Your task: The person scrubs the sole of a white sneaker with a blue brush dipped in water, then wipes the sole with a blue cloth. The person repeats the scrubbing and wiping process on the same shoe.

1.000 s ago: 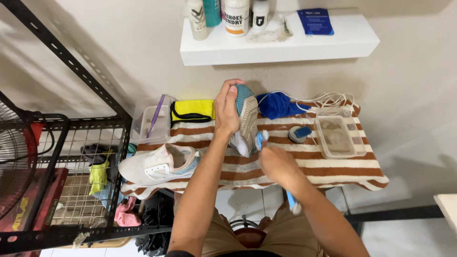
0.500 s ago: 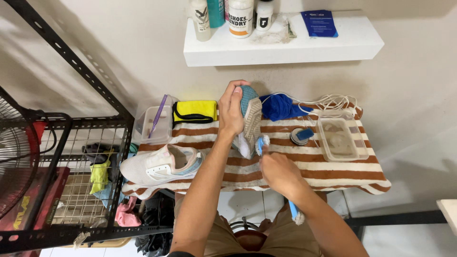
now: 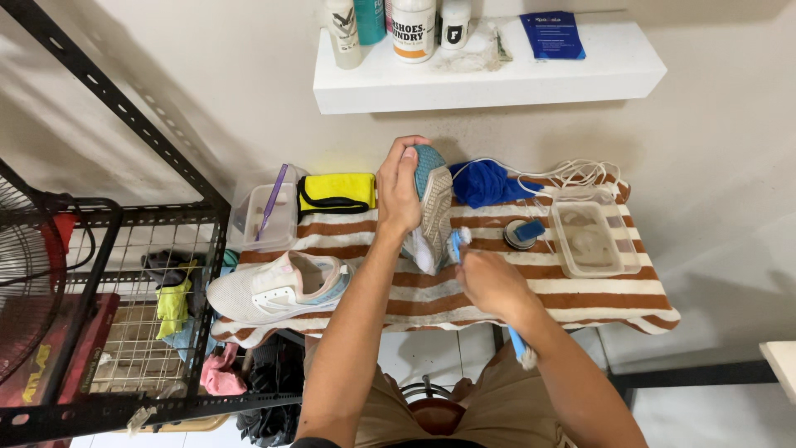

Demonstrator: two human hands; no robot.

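Left hand [image 3: 398, 189]: clamped on upturned sneaker [image 3: 431, 203], unmoved since before. Right hand [image 3: 489, 282]: fist around blue brush [image 3: 457, 245], bristles now nearer the sole edge, just right of the left hand; scrubbing judged under way.

The right hand [image 3: 493, 284] covered most of the blue brush handle [image 3: 516, 340]; at nine o'clock, the picture's edge cropped the black floor fan [image 3: 29, 282].

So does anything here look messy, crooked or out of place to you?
Mostly tidy. The second white sneaker lies on its side at the left edge of the striped towel, partly overhanging it. White laces sit in a loose tangle at the back. The left hand holds a shoe sole-up while the right hand holds a brush to it.
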